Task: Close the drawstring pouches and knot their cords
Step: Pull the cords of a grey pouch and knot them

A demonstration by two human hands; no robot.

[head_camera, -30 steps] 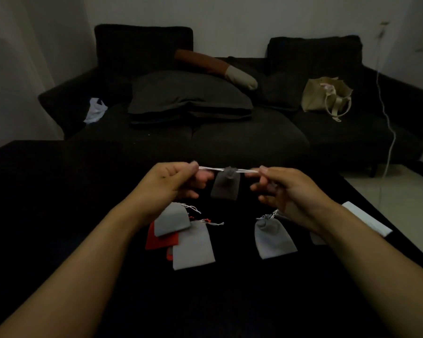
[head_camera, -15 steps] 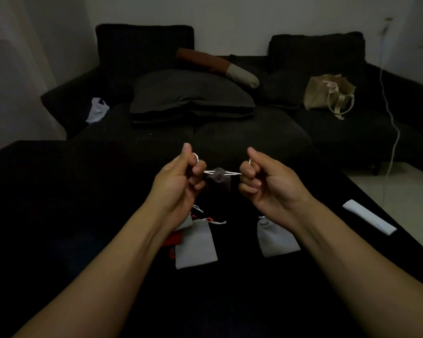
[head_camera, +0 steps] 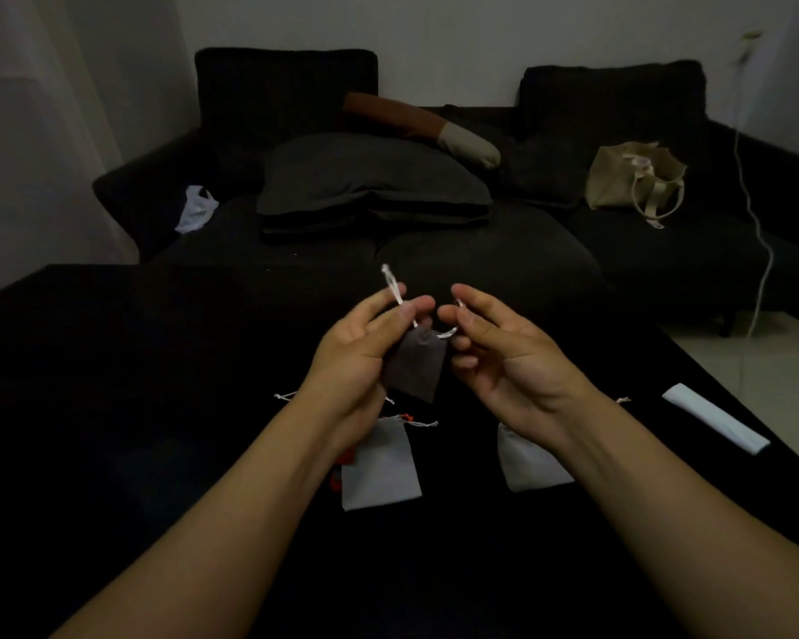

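A small dark grey drawstring pouch (head_camera: 417, 365) hangs in the air between my hands, its mouth gathered shut. My left hand (head_camera: 360, 343) pinches the left white cord (head_camera: 393, 284), whose end sticks up above my fingers. My right hand (head_camera: 494, 348) pinches the right cord (head_camera: 448, 333) close to the pouch's mouth. Below on the black table (head_camera: 111, 408) lie a light grey pouch (head_camera: 381, 468) with loose cords, another light grey pouch (head_camera: 533, 463) under my right wrist, and a red pouch (head_camera: 348, 458) mostly hidden by my left forearm.
A white folded strip (head_camera: 716, 424) lies near the table's right edge. Behind the table stands a dark sofa (head_camera: 480, 251) with cushions, a beige bag (head_camera: 635, 179) and a white plastic bag (head_camera: 197, 209). A white cable (head_camera: 757, 214) hangs at the right.
My hands have come closer together and turned palms up. The cords, pulled out taut sideways before, now slacken and the pouch hangs lower between my hands.
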